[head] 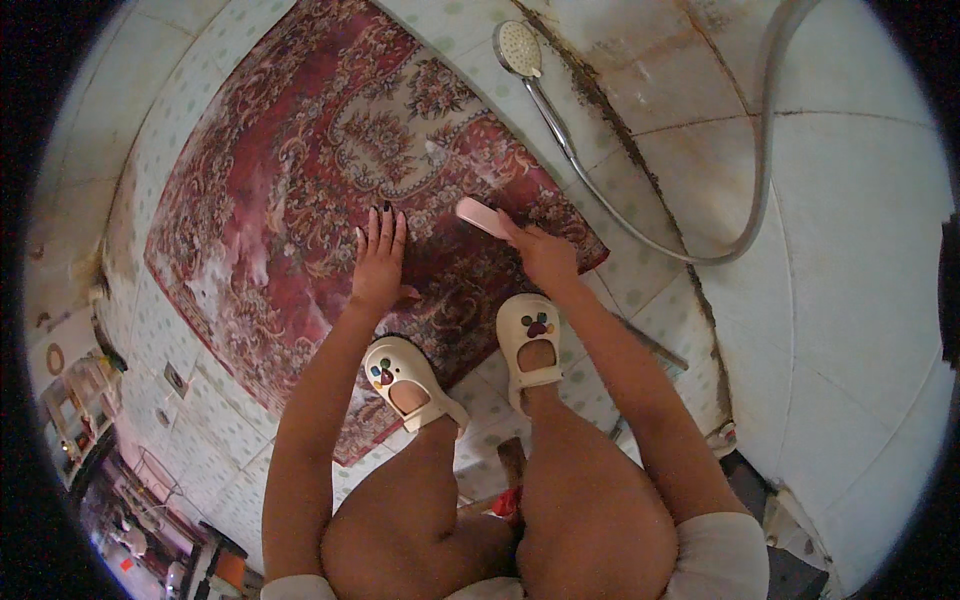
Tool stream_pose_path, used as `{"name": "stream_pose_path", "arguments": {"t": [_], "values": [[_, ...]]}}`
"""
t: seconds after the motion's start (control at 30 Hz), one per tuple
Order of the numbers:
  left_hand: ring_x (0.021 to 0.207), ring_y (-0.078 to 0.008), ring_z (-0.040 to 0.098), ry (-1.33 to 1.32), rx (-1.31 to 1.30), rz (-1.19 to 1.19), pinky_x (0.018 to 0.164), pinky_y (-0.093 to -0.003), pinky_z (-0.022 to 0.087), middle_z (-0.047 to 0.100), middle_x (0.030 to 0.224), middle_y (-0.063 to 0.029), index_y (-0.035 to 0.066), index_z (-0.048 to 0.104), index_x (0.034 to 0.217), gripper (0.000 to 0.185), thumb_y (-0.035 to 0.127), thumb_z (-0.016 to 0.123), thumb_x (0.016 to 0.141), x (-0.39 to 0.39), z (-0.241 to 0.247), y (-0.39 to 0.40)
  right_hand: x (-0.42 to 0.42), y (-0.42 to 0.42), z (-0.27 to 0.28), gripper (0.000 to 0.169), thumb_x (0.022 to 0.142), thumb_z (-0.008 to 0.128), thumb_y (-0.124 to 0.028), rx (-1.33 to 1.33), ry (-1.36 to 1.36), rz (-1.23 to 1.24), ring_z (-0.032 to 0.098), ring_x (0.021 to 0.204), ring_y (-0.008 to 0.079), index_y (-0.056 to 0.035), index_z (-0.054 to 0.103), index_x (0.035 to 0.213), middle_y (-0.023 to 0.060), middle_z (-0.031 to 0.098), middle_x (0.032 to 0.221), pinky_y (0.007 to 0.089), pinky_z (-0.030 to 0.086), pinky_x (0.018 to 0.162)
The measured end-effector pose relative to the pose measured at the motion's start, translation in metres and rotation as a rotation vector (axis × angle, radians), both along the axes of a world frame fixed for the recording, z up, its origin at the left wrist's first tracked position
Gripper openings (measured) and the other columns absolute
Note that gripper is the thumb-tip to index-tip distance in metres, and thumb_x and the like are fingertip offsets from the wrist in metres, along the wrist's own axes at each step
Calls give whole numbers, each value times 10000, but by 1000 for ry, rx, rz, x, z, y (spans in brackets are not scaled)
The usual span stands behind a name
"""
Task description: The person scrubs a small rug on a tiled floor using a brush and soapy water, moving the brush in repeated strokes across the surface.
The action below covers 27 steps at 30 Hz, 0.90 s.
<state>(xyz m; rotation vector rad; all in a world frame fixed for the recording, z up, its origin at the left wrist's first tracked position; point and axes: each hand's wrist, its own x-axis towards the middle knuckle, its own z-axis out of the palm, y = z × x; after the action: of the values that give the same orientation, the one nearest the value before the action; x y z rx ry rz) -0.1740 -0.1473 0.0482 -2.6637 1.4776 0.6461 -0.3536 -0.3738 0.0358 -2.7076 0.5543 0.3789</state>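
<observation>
A red rug (300,187) with a floral pattern lies spread over the tiled floor before me, with whitish foam on its left side and near its middle. My left hand (380,259) rests palm down on it, fingers spread and holding nothing. In my right hand (541,253) is a pink brush (482,217), gripped at its near end and held against the rug. Its underside is hidden, so I cannot see bristles. Both my cream clogs (401,379) stand at the rug's near edge, the left one on the rug.
A chrome shower head (519,49) lies face up beside the rug's right edge, its grey hose (720,259) curving up along the tiled wall (847,225). A floor drain (175,380) sits to the left. Shelves with small items (82,409) stand at the far left.
</observation>
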Motion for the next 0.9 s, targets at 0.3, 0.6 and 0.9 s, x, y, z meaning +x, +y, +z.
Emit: {"name": "stream_pose_path", "arguments": {"t": [0.3, 0.6, 0.9], "values": [[1391, -336, 121, 197, -98, -42, 1108, -478, 210, 164, 1500, -122, 133, 101, 1462, 1198, 270, 852, 538, 17, 4, 12, -141, -49, -3, 717, 793, 574, -94, -41, -55, 121, 594, 645, 279, -400, 320, 1390, 64, 564, 771, 406, 475, 536], [1393, -307, 136, -29, -1, -48, 1118, -449, 201, 192, 1497, -96, 142, 80, 1465, 1236, 312, 854, 516, 11, -19, 19, 6, 28, 10, 624, 847, 523, -150, -51, -50, 126, 598, 639, 307, -384, 312, 1386, 85, 563, 816, 426, 472, 520], [1401, -287, 116, -154, -44, 106, 1087, -470, 263, 160, 1510, -50, 186, 106, 1463, 1091, 288, 805, 632, -17, -40, 46, -71, -18, 153, 313, 841, 536, -183, -151, 238, 229, 617, 778, 311, -236, 606, 1141, 99, 624, 938, 429, 486, 681]]}}
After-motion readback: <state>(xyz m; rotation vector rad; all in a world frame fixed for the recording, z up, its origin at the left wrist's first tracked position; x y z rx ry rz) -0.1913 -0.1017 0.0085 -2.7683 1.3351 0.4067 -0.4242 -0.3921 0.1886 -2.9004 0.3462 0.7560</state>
